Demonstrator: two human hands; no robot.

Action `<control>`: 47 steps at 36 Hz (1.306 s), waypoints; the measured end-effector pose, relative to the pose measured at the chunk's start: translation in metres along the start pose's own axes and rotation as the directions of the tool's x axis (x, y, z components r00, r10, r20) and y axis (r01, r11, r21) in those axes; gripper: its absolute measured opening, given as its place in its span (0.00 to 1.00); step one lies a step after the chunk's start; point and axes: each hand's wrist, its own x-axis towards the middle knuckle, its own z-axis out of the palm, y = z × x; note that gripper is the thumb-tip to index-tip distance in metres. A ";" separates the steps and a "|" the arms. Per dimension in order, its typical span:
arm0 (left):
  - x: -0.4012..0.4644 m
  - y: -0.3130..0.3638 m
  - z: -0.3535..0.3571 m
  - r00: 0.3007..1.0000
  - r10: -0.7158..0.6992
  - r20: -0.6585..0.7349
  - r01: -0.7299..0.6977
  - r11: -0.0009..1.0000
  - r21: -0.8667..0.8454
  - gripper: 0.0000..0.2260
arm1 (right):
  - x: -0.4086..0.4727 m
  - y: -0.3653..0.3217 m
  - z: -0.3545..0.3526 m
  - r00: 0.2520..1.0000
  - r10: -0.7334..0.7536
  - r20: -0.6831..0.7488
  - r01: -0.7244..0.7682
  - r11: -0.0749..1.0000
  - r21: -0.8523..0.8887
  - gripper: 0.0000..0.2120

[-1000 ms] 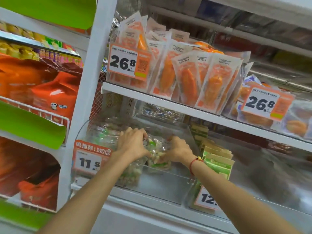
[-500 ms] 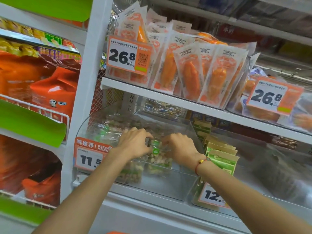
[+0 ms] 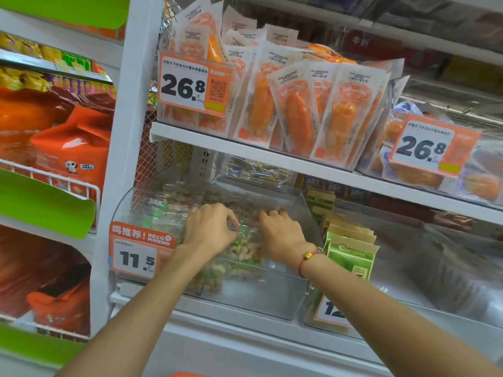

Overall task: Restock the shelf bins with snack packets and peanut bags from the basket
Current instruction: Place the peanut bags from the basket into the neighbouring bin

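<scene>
- Inside the bin (image 3: 275, 300) on the lower shelf: peanut bag (image 3: 245, 251), left hand (image 3: 209, 231) and right hand (image 3: 281, 235) on it.
- Right of that bin: row of upright packets (image 3: 351, 254).
- On the shelf above: standing pouches (image 3: 296, 107).
- On the bin's front left: tag 11.5 (image 3: 137, 257).

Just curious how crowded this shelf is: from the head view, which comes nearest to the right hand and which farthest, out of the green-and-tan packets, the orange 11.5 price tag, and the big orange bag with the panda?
1. Green-and-tan paper packets: just right of the right hand.
2. Orange 11.5 price tag: left, on the clear bin's front.
3. Big orange bag with the panda: far left, neighbouring rack.
</scene>
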 end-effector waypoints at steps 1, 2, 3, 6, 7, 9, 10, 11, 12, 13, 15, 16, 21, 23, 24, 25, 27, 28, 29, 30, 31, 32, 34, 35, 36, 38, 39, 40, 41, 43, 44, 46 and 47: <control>-0.001 0.000 0.000 1.000 -0.001 -0.011 0.001 1.000 -0.012 0.08 | 0.000 -0.001 0.001 1.000 -0.003 -0.007 0.003 1.000 0.001 0.27; -0.001 0.000 0.000 1.000 -0.001 -0.018 0.000 1.000 -0.024 0.07 | 0.000 -0.002 0.002 1.000 -0.007 -0.008 0.007 1.000 0.011 0.27; -0.002 0.000 0.000 1.000 -0.001 -0.021 0.000 0.999 -0.034 0.06 | 0.000 -0.004 0.003 1.000 -0.009 -0.003 0.009 1.000 0.025 0.28; -0.002 0.000 -0.002 1.000 -0.013 -0.005 0.013 0.999 -0.048 0.05 | 0.000 -0.006 0.004 1.000 -0.014 0.015 0.013 0.998 0.054 0.29; -0.002 0.000 -0.003 1.000 -0.017 0.010 0.018 0.999 -0.042 0.05 | 0.001 -0.006 0.003 1.000 -0.016 0.020 0.015 0.998 0.060 0.30; -0.001 0.000 -0.005 0.998 -0.026 0.062 0.027 1.000 -0.009 0.10 | 0.002 -0.003 0.001 0.999 -0.018 0.030 0.016 0.997 0.074 0.30; 0.001 -0.001 -0.006 0.995 -0.034 0.097 0.032 0.999 0.014 0.12 | 0.002 -0.001 -0.001 0.999 -0.018 0.033 0.015 0.996 0.084 0.30; 0.002 -0.001 -0.006 0.990 -0.044 0.131 0.040 0.999 0.037 0.14 | 0.002 0.001 -0.003 0.999 -0.019 0.031 0.016 0.996 0.093 0.30; 0.003 -0.001 -0.006 0.986 -0.058 0.156 0.051 0.997 0.051 0.16 | 0.002 0.003 -0.006 0.999 -0.023 0.025 0.020 0.995 0.098 0.30; 0.003 0.000 -0.006 0.983 -0.072 0.167 0.063 0.996 0.058 0.17 | 0.002 0.004 -0.008 0.999 -0.028 0.015 0.027 0.994 0.103 0.28; 0.005 0.002 -0.004 0.985 -0.082 0.155 0.073 0.996 0.060 0.17 | 0.000 0.006 -0.011 0.999 -0.035 -0.021 0.037 0.993 0.115 0.25; 0.006 0.003 -0.002 0.988 -0.078 0.135 0.070 0.996 0.062 0.17 | -0.001 0.007 -0.011 0.998 -0.039 -0.047 0.044 0.993 0.110 0.23; 0.007 0.010 0.003 0.993 -0.078 0.092 0.070 0.994 0.084 0.17 | -0.005 0.004 -0.001 0.988 -0.048 -0.148 0.058 0.997 0.057 0.12; 0.006 0.009 0.003 0.994 -0.065 0.093 0.057 0.995 0.085 0.18 | -0.005 0.003 0.001 0.987 -0.038 -0.154 0.050 0.996 0.072 0.12; 0.006 0.007 0.002 0.994 -0.058 0.097 0.051 0.996 0.079 0.18 | -0.004 0.003 0.002 0.987 -0.036 -0.155 0.048 0.996 0.074 0.12; 0.005 0.004 0.001 0.994 -0.045 0.099 0.038 0.997 0.069 0.18 | -0.004 0.003 0.002 0.987 -0.036 -0.156 0.048 0.996 0.076 0.12; 0.004 -0.002 -0.002 0.996 0.003 0.091 -0.007 0.999 0.046 0.17 | -0.005 0.003 0.002 0.987 -0.035 -0.156 0.050 0.995 0.092 0.13; 0.003 -0.004 -0.004 0.996 0.030 0.088 -0.033 0.999 0.037 0.17 | -0.006 0.003 0.001 0.987 -0.035 -0.158 0.052 0.993 0.104 0.14; 0.001 -0.006 -0.008 0.995 0.056 0.082 -0.059 0.998 0.031 0.17 | -0.009 0.003 0.001 0.986 -0.039 -0.163 0.058 0.991 0.117 0.15; -0.002 -0.007 -0.012 0.994 0.080 0.076 -0.082 0.996 0.028 0.16 | -0.013 0.004 0.000 0.984 -0.042 -0.172 0.065 0.989 0.132 0.16; -0.005 -0.008 -0.016 0.993 0.102 0.066 -0.104 0.994 0.030 0.16 | -0.018 0.005 -0.001 0.981 -0.045 -0.188 0.074 0.986 0.152 0.17; -0.008 -0.007 -0.022 0.991 0.120 0.054 -0.122 0.992 0.033 0.15 | -0.024 0.006 -0.002 0.977 -0.048 -0.210 0.087 0.980 0.178 0.18; -0.018 -0.005 -0.032 0.988 0.150 0.016 -0.151 0.988 0.036 0.15 | -0.039 0.009 -0.004 0.959 -0.058 -0.276 0.124 0.965 0.230 0.19; -0.023 -0.003 -0.037 0.986 0.164 -0.011 -0.163 0.986 0.036 0.14 | -0.049 0.010 -0.005 0.948 -0.062 -0.312 0.147 0.955 0.257 0.18; -0.029 0.000 -0.042 0.984 0.175 -0.038 -0.173 0.984 0.038 0.13 | -0.060 0.011 -0.006 0.936 -0.067 -0.347 0.171 0.945 0.280 0.17; -0.044 0.006 -0.051 0.977 0.203 -0.065 -0.199 0.978 0.056 0.11 | -0.083 0.013 -0.006 0.914 -0.084 -0.396 0.220 0.924 0.313 0.14; -0.053 0.009 -0.055 0.972 0.226 -0.063 -0.221 0.972 0.074 0.11 | -0.096 0.015 -0.006 0.910 -0.098 -0.402 0.240 0.916 0.321 0.13; -0.062 0.013 -0.059 0.967 0.250 -0.051 -0.244 0.965 0.092 0.10 | -0.108 0.016 -0.004 0.909 -0.116 -0.400 0.259 0.910 0.325 0.12; -0.071 0.016 -0.062 0.962 0.270 -0.035 -0.265 0.958 0.106 0.10 | -0.120 0.018 -0.003 0.913 -0.139 -0.383 0.274 0.906 0.323 0.12; -0.089 0.021 -0.070 0.956 0.292 0.026 -0.293 0.944 0.151 0.10 | -0.142 0.020 0.004 0.928 -0.204 -0.312 0.303 0.901 0.312 0.12; -0.097 0.023 -0.073 0.954 0.289 0.074 -0.298 0.934 0.195 0.11 | -0.151 0.021 0.009 0.936 -0.236 -0.261 0.311 0.903 0.298 0.12; -0.111 0.026 -0.075 0.948 0.247 0.202 -0.301 0.905 0.302 0.12 | -0.166 0.022 0.024 0.954 -0.274 -0.122 0.296 0.922 0.248 0.14; -0.119 0.026 -0.073 0.937 0.219 0.272 -0.307 0.887 0.344 0.12 | -0.172 0.022 0.033 0.959 -0.283 -0.036 0.283 0.933 0.221 0.15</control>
